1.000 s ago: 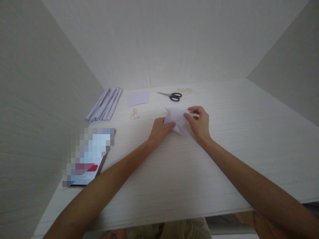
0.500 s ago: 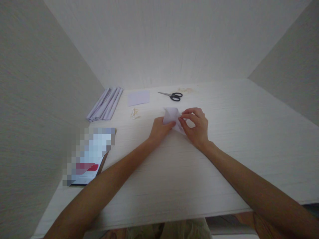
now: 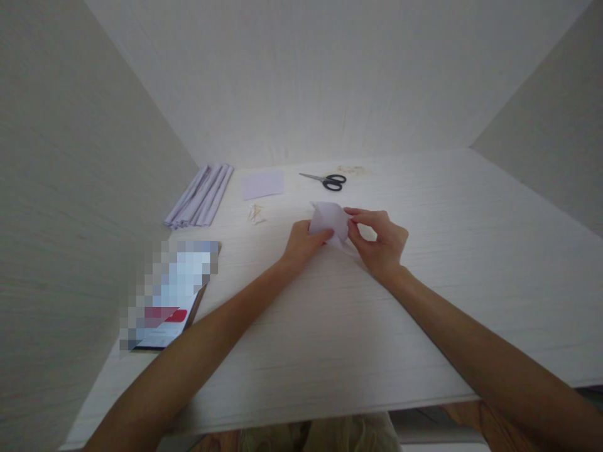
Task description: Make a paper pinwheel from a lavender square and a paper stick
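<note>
L hand (image 3: 301,245) and R hand (image 3: 380,243) both on a small folded white paper piece (image 3: 330,221), approx mid of the pale wood-grain tabletop (image 3: 424,301), a bit toward the far edge. L hand: thumb and fingers closed on the paper's near-left edge, pinning it down. R hand: thumb + index pinched on the paper's right edge, other fingers curled loosely; paper partly lifted off the surface, near-right corner lying flat under R fingers.

Rest on surface: black-handled metal scissors (image 3: 326,181) near far edge, well apart from hands, blades pointing left. Flat pale lilac paper sheet (image 3: 262,184) left of scissors, also by far edge. Small cluster of pale wooden sticks (image 3: 255,215) just nearer than that sheet, between it and L hand. Stack of folded lilac paper strips (image 3: 200,196) at far-left corner, along left wall. Phone w/ pixelated screen (image 3: 167,295) by left edge, nearer side. Tiny pale scraps (image 3: 351,169) at far edge, right of scissors — too small to tell what.
</note>
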Available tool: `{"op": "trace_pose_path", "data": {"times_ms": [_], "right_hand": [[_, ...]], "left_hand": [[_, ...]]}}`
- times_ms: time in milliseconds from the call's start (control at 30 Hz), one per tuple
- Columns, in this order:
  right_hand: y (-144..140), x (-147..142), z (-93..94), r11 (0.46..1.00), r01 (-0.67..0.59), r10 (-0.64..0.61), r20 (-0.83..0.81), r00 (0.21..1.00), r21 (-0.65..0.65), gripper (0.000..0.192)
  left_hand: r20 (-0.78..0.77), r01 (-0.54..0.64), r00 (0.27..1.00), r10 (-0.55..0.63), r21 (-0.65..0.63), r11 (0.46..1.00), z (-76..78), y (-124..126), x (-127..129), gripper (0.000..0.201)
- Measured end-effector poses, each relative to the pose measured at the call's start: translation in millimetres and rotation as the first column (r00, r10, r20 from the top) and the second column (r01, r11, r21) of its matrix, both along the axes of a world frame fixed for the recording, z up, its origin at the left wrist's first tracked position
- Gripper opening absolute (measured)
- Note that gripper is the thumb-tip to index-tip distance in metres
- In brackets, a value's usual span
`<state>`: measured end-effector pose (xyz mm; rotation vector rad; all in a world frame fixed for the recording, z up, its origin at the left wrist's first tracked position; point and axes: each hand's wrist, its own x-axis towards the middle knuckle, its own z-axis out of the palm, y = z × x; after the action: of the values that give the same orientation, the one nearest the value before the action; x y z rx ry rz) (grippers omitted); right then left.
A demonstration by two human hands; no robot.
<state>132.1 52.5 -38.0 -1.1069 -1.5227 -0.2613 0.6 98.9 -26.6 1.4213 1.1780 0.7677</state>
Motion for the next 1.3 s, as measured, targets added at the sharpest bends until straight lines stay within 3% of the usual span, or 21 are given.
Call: {"op": "trace_pose_path", "data": {"times_ms": [300,367,467,533,633,700,800,900,1167,1300], "right_hand": [[-1.5,-2.0,4.9,0.979,-0.112,0.087,-0.143,0.986,-0.173,0.01],[3.2,4.6,4.6,0.971,-0.143,0.087,-0.27,0.959,-0.193,0.013],[13.1,21.5,1.4,0.92,-0.297,0.119,-0.542,0.832,-0.255,0.017],[17.4,33.3,0.6,0.81,-0.494,0.174,-0.677,0.715,-0.315,0.02],[17.1,44.9,3.3,0.563,-0.756,0.256,-0.8,0.543,-0.334,0.019],[14.4,47.9,5.6,0.414,-0.847,0.283,-0.837,0.469,-0.334,0.017],[11.6,48.5,6.5,0.281,-0.899,0.316,-0.852,0.417,-0.336,0.014],[11.2,48.5,4.8,0.243,-0.91,0.321,-0.858,0.401,-0.335,0.008],[11.9,46.8,3.2,0.241,-0.904,0.309,-0.855,0.415,-0.352,0.015],[12.9,43.9,3.7,0.205,-0.903,0.32,-0.846,0.427,-0.378,0.017]], "left_hand": [[0.011,0.059,0.998,-0.059,0.007,0.998,-0.4,0.7,-1.8,0.014],[-0.009,0.108,0.994,-0.108,-0.027,0.994,-0.4,3.4,-3.7,0.012],[-0.022,0.238,0.97,-0.241,-0.104,0.966,-0.3,9.2,-8.1,0.012],[-0.03,0.305,0.95,-0.312,-0.14,0.942,-0.2,12.8,-11.4,0.014],[-0.021,0.371,0.925,-0.38,-0.171,0.913,0.8,15.7,-15.8,0.017],[0.014,0.421,0.905,-0.426,-0.184,0.888,2.1,15.9,-18.0,0.018],[0.036,0.474,0.879,-0.476,-0.183,0.861,4.2,15.3,-20.1,0.018],[0.026,0.481,0.874,-0.485,-0.185,0.857,5.0,15.3,-20.9,0.019],[0.019,0.482,0.873,-0.487,-0.173,0.859,4.4,16.3,-20.6,0.015],[0.051,0.504,0.863,-0.503,-0.167,0.847,4.5,16.1,-21.0,0.014]]}}
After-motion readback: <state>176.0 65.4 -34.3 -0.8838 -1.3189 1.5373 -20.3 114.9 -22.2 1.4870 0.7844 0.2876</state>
